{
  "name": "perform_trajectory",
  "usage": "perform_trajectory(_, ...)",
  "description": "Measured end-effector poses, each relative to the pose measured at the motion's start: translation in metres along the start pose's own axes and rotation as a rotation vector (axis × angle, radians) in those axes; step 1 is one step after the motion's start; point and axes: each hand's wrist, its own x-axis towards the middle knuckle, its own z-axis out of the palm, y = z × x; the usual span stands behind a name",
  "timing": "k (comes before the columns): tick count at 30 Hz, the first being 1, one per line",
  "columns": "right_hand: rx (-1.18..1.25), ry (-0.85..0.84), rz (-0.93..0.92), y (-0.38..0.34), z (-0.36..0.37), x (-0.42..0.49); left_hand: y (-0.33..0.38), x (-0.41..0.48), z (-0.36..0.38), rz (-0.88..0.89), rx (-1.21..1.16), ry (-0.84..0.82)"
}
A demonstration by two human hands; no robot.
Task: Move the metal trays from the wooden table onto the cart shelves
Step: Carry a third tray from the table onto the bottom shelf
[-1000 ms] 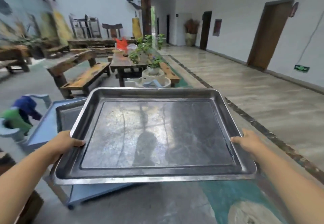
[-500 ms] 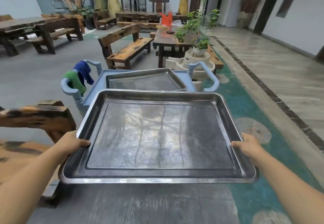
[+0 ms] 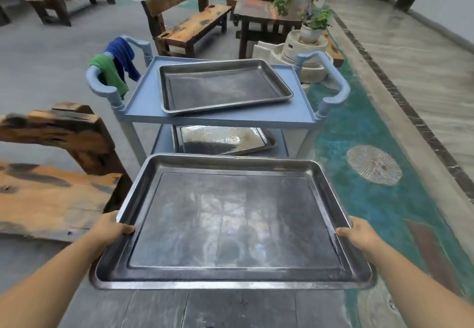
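Observation:
I hold a large metal tray (image 3: 230, 222) level in front of me, above the dark wooden table (image 3: 218, 307). My left hand (image 3: 112, 227) grips its left rim and my right hand (image 3: 359, 235) grips its right rim. Straight ahead stands a blue-grey cart (image 3: 143, 107). A second metal tray (image 3: 220, 86) lies askew on its top shelf. A third metal tray (image 3: 220, 140) rests on the shelf below, partly hidden by the top shelf.
Green and blue cloths (image 3: 115, 68) hang on the cart's left handle. A wooden bench (image 3: 51, 173) sits close at my left. Behind the cart are another bench (image 3: 189, 22), a table (image 3: 259, 9), a potted plant (image 3: 310, 24) and a stone mill. Teal floor runs along the right.
My view has dropped and swung left, bringing the cart straight ahead and closer, with its lower shelf and tray now showing. Both hands keep the same grip on the tray.

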Motion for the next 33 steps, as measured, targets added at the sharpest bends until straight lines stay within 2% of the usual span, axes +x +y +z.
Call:
perform_trajectory(11,-0.06,-0.069,0.118,0.021,0.065,-0.001,-0.071,0.024,-0.006,-0.111,0.044,-0.077)
perform_trajectory(20,-0.097,-0.112,0.175,0.016,0.091,0.025,-0.078,0.046,-0.001,-0.185,0.079,-0.058)
perform_trajectory(27,-0.094,-0.157,0.212,0.02,0.115,0.099,-0.053,0.097,0.029,-0.242,0.145,-0.074)
perform_trajectory(33,-0.177,-0.191,0.267,0.035,0.144,0.21,-0.03,0.174,0.09,-0.309,0.183,-0.061)
